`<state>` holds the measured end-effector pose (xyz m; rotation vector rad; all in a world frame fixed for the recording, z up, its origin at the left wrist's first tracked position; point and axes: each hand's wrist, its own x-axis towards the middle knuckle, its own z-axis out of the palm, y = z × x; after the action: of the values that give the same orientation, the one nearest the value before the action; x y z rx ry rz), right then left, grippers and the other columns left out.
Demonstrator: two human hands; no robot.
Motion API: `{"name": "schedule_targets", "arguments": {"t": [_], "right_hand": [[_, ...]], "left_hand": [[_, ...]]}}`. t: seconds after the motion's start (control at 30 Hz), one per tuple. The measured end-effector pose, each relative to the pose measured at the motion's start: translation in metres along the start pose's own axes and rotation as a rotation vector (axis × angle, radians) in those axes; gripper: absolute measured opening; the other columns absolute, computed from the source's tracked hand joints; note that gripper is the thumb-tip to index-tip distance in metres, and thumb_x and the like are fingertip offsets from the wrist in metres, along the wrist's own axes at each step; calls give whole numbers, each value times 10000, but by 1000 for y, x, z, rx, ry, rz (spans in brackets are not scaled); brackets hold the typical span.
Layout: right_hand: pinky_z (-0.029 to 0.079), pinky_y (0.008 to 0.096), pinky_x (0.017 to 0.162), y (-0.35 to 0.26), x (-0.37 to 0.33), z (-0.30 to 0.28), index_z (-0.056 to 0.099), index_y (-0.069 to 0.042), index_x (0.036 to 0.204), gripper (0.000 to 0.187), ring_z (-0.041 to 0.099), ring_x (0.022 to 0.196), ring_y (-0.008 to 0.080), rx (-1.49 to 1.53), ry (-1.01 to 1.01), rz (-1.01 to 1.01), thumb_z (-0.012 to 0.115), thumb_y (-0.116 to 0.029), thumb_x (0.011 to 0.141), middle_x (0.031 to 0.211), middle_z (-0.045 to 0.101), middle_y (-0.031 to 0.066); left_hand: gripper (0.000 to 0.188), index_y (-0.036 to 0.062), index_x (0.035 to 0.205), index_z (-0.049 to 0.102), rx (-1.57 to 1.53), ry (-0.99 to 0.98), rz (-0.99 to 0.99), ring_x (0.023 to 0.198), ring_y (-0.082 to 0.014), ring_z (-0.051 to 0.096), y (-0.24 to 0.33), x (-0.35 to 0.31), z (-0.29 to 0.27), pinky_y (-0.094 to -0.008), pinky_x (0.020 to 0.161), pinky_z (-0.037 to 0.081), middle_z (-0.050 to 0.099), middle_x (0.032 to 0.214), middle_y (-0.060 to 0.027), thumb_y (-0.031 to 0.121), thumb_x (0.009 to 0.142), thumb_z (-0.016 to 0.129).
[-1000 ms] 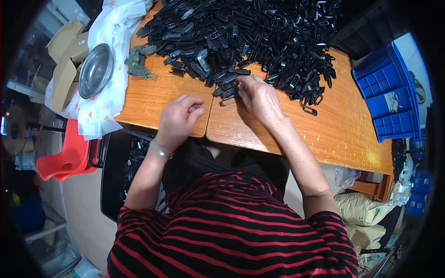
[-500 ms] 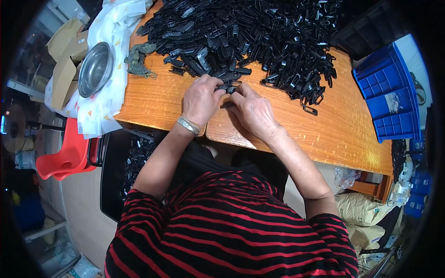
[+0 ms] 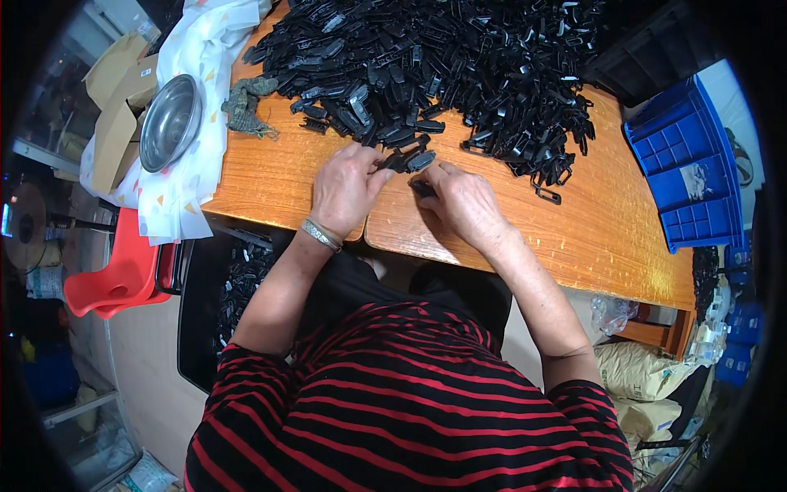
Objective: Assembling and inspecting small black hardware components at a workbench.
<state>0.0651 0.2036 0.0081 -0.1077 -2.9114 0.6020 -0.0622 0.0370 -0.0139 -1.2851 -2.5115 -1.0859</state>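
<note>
A big heap of small black plastic clips point(image 3: 459, 66) covers the far half of the wooden table point(image 3: 607, 230). Both hands meet at the heap's near edge. My left hand point(image 3: 344, 189), with a metal bracelet at the wrist, pinches a black clip point(image 3: 407, 161) between thumb and fingers. My right hand point(image 3: 463, 201) is curled beside it, its fingertips on another black piece point(image 3: 423, 188) that is mostly hidden under them.
A steel bowl point(image 3: 169, 121) sits on a white patterned cloth point(image 3: 197, 164) at the table's left end, with a crumpled green rag point(image 3: 246, 107) beside it. Blue bins point(image 3: 684, 164) lie at the right end. A red stool point(image 3: 115, 279) and a black crate of clips point(image 3: 238, 279) stand below the left edge.
My left hand has moved from the table's near edge up to the heap and closed on a clip. My right hand has drawn back slightly toward it.
</note>
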Motion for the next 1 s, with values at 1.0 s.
{"name": "schedule_targets", "arguments": {"t": [1.0], "right_hand": [[521,220,731,-45,4,15,618,25,1043,234,632,858,78,981,376,185,733,8,840,914,664,37]], "left_hand": [[191,19,1151,591,-1669,-79,-490,910,-90,607,19,-31,4,-232,800,478,667,1054,-58,98,977,580]]}}
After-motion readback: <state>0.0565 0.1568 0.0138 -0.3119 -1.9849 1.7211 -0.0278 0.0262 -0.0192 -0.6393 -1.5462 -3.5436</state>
